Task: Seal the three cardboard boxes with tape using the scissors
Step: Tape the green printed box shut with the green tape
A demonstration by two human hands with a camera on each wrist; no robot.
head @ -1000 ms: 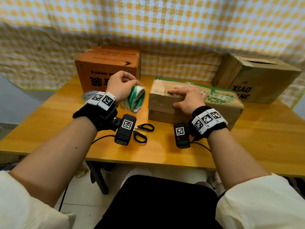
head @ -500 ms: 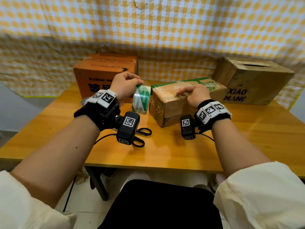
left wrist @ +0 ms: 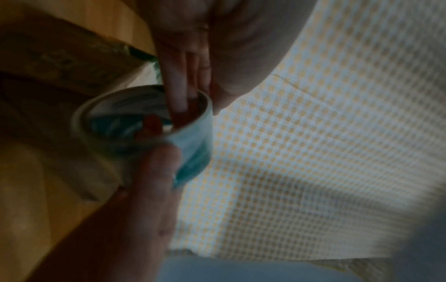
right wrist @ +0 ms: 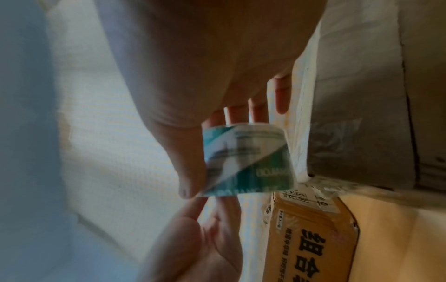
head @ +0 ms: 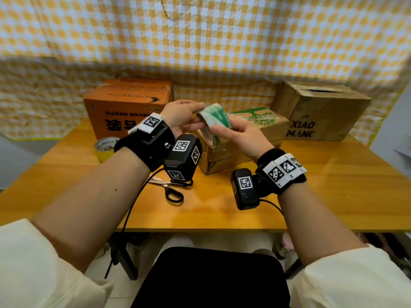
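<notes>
Head view: wooden table (head: pixel 333 185), checkered cloth (head: pixel 222 41) behind, seemingly hanging.

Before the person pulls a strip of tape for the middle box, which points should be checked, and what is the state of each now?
1. Green tape roll is held: ok, left hand and right hand both grip it above the table.
2. Free tape end found: cannot tell, the wrist views are blurred.
3. Scissors within reach: ok, lying on the table by the left wrist, untouched.
4. Middle box flaps closed: ok, the top looks flat.
5. Middle box steadied: not ok, no hand rests on it.
</notes>
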